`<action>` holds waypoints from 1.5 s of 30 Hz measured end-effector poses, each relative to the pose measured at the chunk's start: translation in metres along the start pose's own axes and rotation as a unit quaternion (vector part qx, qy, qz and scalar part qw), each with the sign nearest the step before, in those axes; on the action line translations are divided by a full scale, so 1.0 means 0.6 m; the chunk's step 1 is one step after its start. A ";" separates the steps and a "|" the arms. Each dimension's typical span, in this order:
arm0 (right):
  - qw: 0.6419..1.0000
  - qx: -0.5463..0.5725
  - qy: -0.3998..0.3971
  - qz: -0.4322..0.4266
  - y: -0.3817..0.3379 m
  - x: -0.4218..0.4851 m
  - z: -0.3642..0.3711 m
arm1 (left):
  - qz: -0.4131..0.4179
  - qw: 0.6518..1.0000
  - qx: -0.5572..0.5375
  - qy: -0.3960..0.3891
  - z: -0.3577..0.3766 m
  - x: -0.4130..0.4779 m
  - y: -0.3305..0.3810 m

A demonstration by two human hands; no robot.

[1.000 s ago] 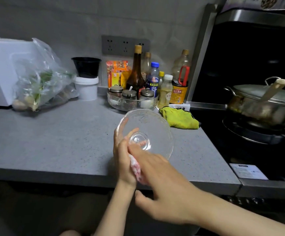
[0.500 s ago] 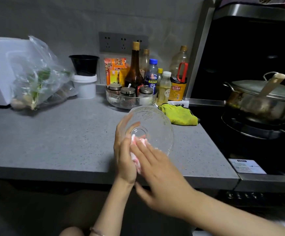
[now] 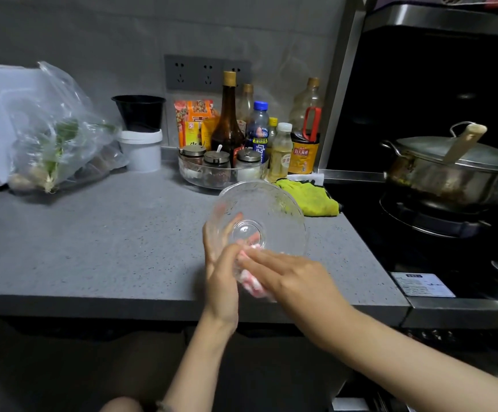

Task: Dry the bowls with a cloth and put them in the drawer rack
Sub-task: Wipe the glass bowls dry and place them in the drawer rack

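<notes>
A clear glass bowl (image 3: 271, 209) is held tilted above the grey counter's front edge, its base turned towards me. My left hand (image 3: 221, 281) grips its lower left rim, with fingers showing through the glass. My right hand (image 3: 289, 278) presses a pink and white cloth (image 3: 252, 285) against the bowl's lower side; its fingers lie fairly straight over the cloth. Most of the cloth is hidden under that hand. No drawer rack is in view.
Grey counter (image 3: 93, 248) with a yellow-green rag (image 3: 310, 196), a round tray of spice jars (image 3: 221, 171), several bottles (image 3: 228, 123), a white tub with a black cup (image 3: 140, 135), a plastic bag of vegetables (image 3: 57, 138). A lidded pot (image 3: 456, 171) sits on the stove at right.
My right hand has slid the cloth up along the bowl towards its base, and the bowl has turned slightly. My left hand keeps its grip.
</notes>
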State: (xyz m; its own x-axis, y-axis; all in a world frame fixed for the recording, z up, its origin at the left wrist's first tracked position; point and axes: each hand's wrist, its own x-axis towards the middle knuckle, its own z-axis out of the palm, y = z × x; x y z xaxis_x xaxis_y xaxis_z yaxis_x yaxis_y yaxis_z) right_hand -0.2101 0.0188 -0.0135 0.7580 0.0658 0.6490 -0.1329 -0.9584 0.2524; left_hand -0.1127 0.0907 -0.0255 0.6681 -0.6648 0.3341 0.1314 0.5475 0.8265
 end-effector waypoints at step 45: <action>0.993 -0.119 0.008 -0.006 -0.008 -0.032 0.019 | -0.040 0.990 0.006 -0.137 -0.035 0.012 0.009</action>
State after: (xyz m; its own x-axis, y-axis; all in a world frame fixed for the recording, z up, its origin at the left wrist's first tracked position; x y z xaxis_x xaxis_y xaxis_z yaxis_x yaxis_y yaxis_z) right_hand -0.2165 0.0187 -0.0354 0.7506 0.0835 0.6555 -0.2722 -0.8648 0.4219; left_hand -0.0920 0.0995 -0.0285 0.4326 -0.8190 0.3769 0.1665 0.4834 0.8594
